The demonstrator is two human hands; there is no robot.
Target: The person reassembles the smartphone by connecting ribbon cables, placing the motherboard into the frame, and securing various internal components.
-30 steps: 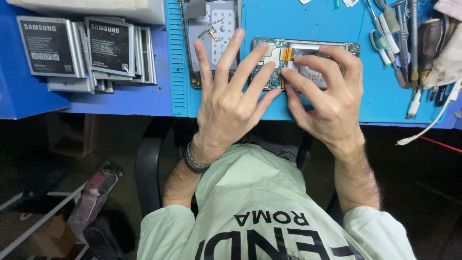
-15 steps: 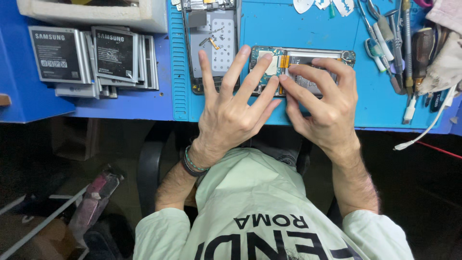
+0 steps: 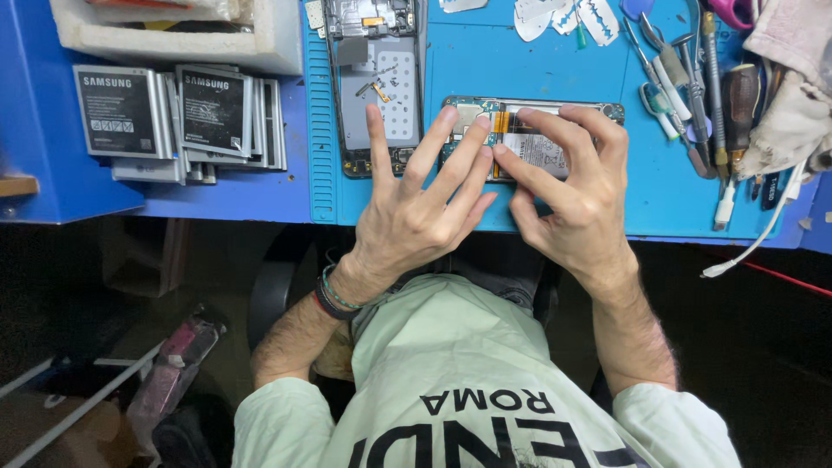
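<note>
An opened phone [image 3: 537, 143] lies back-up on the blue work mat [image 3: 485, 61], its green board and silvery battery exposed. My left hand [image 3: 416, 204] rests with fingers spread, fingertips pressing the phone's left end. My right hand [image 3: 572, 191] curls over the phone's right half, fingertips pushing down on the battery. Neither hand grips a tool. Much of the phone is hidden under my fingers.
A second opened phone frame [image 3: 374, 82] with loose small parts lies left of it. Stacked flat batteries [image 3: 178, 121] sit at left, below a white foam tray [image 3: 173, 39]. Tweezers, screwdrivers [image 3: 693, 87], cloth [image 3: 789, 95] and a white cable [image 3: 754, 238] crowd the right.
The view has shifted downwards on the bench. Both hands stay on the opened phone, with fingers pressing slightly further along it.
</note>
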